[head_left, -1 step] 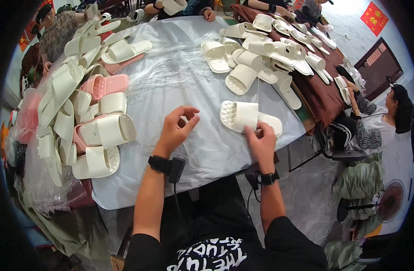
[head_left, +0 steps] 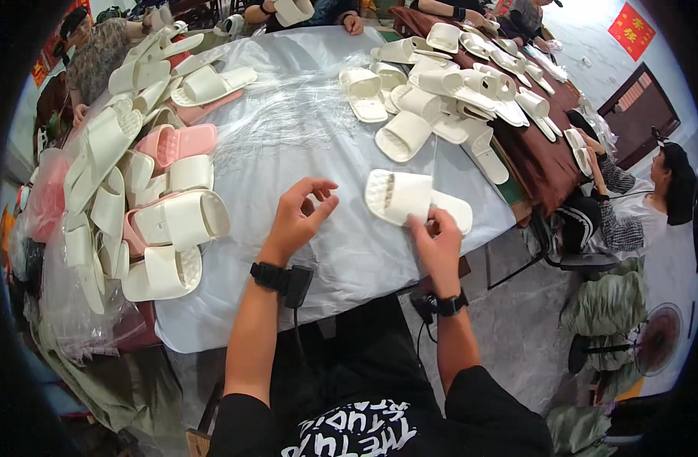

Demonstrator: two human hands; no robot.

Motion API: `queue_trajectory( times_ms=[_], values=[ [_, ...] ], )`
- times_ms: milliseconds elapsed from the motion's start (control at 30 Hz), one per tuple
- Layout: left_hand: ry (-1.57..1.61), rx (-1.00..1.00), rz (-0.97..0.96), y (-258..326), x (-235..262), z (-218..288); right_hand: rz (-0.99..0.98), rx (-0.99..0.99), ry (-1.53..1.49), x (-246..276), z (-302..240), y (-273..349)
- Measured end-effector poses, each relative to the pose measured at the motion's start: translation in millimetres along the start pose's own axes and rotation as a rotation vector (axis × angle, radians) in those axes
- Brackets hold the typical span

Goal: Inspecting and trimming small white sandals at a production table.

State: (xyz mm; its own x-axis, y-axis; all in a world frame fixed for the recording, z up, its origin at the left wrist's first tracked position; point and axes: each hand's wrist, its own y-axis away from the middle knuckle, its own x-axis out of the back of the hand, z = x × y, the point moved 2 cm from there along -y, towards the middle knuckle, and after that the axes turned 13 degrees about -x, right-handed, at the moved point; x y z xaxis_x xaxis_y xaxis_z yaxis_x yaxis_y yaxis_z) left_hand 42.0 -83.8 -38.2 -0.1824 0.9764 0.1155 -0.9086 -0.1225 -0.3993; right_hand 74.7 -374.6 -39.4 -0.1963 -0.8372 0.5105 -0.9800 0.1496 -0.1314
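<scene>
The right hand rested on the near edge of a cream slipper that lay on the table, close to its near right corner; its fingers were pressed together on the slipper's heel end, gripping it. The left hand hovered just left of the slipper, not touching it, with the fingers half curled and loosely spread, holding nothing. A clear plastic sheet covered the table's pale cloth. On the left lay a pile of cream and pink slippers. On the far right was another heap of cream slippers. A seated person was at the right.
</scene>
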Motion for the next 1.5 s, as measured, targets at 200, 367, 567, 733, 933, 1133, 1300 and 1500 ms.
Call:
queue_trajectory(
  times_ms=[200,367,567,733,933,1133,1300,1500],
  values=[
    [-0.178,-0.236,-0.116,0.4,-1.4,4.7,-0.289,0.012,-0.099,-15.2,-37.1,47.6],
    [-0.250,-0.422,-0.142,0.8,-4.0,7.3,-0.728,0.076,-0.124,-11.7,-52.6,60.0],
    [-0.262,-0.334,-0.252,3.9,-2.4,7.7,-0.289,0.215,0.045,1.0,-53.3,-16.0],
    [-0.270,-0.340,-0.289,2.7,-1.8,9.6,-0.248,0.298,0.308,-10.5,-22.0,-86.9],
    [-0.186,-0.249,-0.278,5.7,0.7,10.2,0.022,0.262,0.735,-30.0,13.8,-121.6],
    [-0.104,-0.147,-0.378,1.6,9.1,7.8,0.031,0.572,0.431,-40.9,-14.5,-116.7],
    [-0.118,-0.272,-0.370,-0.9,9.7,6.3,-0.496,0.185,-0.206,-61.9,-31.2,-104.9],
    [-0.102,-0.325,-0.325,0.8,9.5,3.9,-0.547,-0.011,-0.371,-57.5,-39.1,-97.6]
  ],
)
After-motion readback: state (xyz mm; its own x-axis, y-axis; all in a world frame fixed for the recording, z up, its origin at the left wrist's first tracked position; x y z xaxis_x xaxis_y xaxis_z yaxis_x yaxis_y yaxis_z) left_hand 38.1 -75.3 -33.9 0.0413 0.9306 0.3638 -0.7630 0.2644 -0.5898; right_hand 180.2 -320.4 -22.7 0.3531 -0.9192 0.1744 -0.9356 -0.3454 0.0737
